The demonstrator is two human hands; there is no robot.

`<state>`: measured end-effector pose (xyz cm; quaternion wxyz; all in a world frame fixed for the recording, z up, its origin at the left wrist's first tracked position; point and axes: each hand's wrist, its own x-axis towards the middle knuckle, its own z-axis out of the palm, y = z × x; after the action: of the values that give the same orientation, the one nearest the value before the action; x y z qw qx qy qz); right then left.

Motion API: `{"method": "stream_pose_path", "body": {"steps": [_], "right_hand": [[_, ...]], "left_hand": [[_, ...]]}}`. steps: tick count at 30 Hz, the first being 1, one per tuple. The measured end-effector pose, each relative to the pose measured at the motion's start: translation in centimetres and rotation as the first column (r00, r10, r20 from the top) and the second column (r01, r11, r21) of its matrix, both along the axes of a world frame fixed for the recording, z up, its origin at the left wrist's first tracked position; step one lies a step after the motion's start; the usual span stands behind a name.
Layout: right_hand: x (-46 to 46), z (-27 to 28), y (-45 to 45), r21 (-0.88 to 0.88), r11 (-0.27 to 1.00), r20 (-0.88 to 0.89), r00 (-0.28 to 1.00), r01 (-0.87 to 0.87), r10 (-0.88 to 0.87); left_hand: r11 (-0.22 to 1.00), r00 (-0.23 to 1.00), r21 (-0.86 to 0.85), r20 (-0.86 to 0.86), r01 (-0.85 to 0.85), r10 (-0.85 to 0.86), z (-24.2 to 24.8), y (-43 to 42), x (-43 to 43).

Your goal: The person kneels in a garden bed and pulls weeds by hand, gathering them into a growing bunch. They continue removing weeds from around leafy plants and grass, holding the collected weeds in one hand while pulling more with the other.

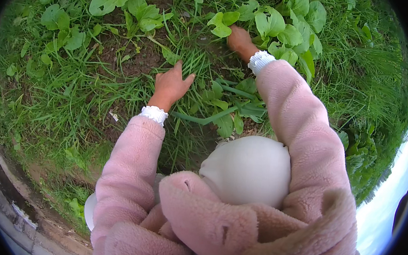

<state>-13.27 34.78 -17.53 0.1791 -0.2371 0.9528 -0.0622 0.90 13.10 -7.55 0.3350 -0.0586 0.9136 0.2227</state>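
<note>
My left hand (pixel 173 85) is low among grass blades, its thumb and forefinger spread apart. The forefinger's tip is at a drooping green leaf (pixel 170 55); the other fingers are tucked or hidden, and nothing shows between thumb and forefinger. Farther out, my right hand (pixel 240 43) reaches down beside a leafy green plant (pixel 292 30). A small notched leaf (pixel 220 25) overlaps its fingertips, so I cannot see whether they grip anything. Long grass (pixel 194 67) and bare brown soil (pixel 137 59) lie between and around the hands.
Another leafy plant (pixel 138 5) with holed leaves grows at the upper left. Thick bent green stalks (pixel 208 119) lie before my pale-clad knee (pixel 251 169). A concrete edge (pixel 24 217) curves along the lower left. Dense grass (pixel 369 76) covers the right side.
</note>
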Motion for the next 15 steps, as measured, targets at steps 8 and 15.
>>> {"method": "stream_pose_path", "body": {"steps": [8, 15], "right_hand": [[1.0, 0.9, 1.1, 0.138, 0.99, -0.031, 0.999, -0.018, 0.022], [-1.7, 0.2, 2.1, 0.458, 0.874, -0.079, 0.972, -0.163, 0.222]], "left_hand": [[1.0, 0.992, 0.023, -0.123, 0.015, -0.012, -0.6, 0.1, 0.4], [0.999, 1.0, 0.036, -0.029, -0.001, 0.002, 0.0, 0.1, 0.2]]}}
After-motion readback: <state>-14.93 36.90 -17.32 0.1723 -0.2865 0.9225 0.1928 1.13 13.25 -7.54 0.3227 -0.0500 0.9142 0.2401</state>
